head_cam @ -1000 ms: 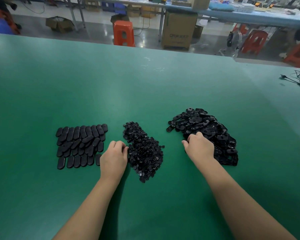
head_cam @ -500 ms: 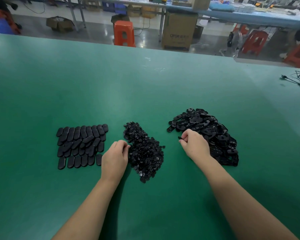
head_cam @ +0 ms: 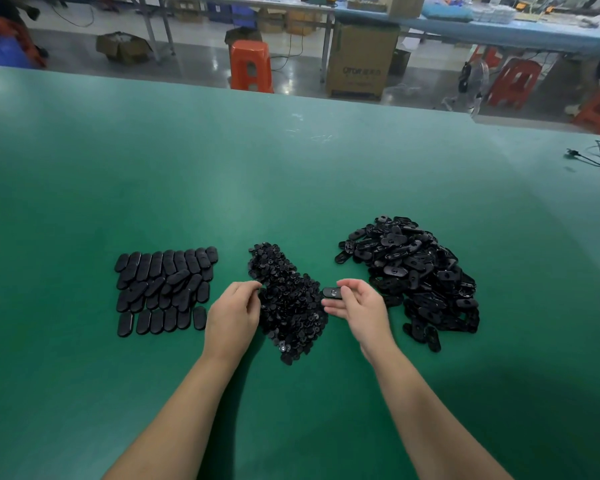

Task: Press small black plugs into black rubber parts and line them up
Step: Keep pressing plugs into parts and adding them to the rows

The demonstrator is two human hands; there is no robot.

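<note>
Roughly three rows lined up (head_cam: 165, 289); large unplugged pile (head_cam: 413, 275) remains. Right hand (head_cam: 359, 304) pinches one rubber part (head_cam: 332, 293); left hand (head_cam: 234, 311) curled at plug heap (head_cam: 288, 299), its hold indiscernible.

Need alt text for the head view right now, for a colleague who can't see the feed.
The right hand pinches one black rubber part beside the loose part pile, while the left hand picks at the central heap of small plugs. Finished parts lie in rows at left on the green table.
</note>
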